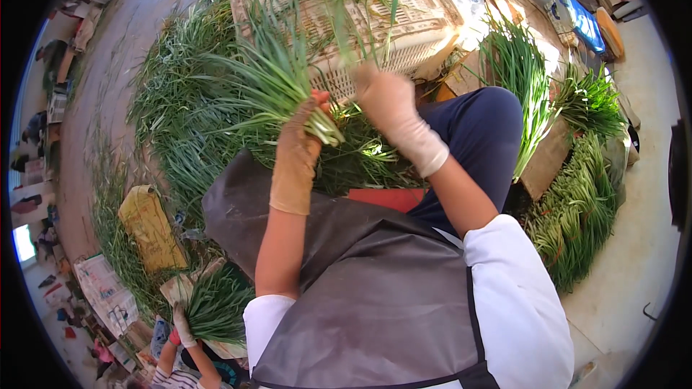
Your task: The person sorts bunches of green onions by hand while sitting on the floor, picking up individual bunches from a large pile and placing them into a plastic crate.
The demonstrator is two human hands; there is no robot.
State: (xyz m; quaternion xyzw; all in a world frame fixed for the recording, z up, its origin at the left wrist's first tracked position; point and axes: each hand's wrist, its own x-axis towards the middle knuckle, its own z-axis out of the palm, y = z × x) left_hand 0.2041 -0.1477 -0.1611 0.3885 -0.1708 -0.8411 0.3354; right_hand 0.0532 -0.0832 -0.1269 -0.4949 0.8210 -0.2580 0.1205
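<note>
My left hand [297, 133], in a stained tan glove, is closed around a bunch of green chives [277, 75]. Their pale cut ends point down to the right, while the leaves fan up and left. Close by on the right is my right hand [393, 108] in a pale glove, fingers drawn together and smeared by motion. Blurred chive leaves [342, 25] rise from its fingertips. Beneath both hands lie loose chives, next to a grey-brown apron [367, 281] over my lap.
An upturned cream plastic crate [425, 25] stands ahead. Loose greens [173, 94] heap to the left, near a yellow sack [150, 227]. Chive bunches [522, 79] and a stacked pile [577, 209] lie right. A co-worker's gloved hand [182, 324] touches greens at lower left.
</note>
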